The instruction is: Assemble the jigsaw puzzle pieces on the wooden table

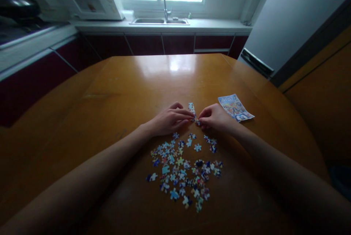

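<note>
My left hand (pixel 170 119) and my right hand (pixel 215 118) rest on a brown wooden table (pixel 131 92), fingertips meeting over a short strip of joined puzzle pieces (pixel 192 108). Both hands pinch at the strip's near end, where a small piece (pixel 196 121) sits between the fingertips. Which hand holds that piece I cannot tell. Several loose colourful puzzle pieces (pixel 183 171) lie scattered on the table just in front of my wrists, between my forearms.
A printed picture card (pixel 235 107) lies flat to the right of my right hand. Beyond the table's far edge run a counter with a sink and tap (pixel 164 8), a microwave (pixel 91 2) and a grey fridge (pixel 287 19) at right.
</note>
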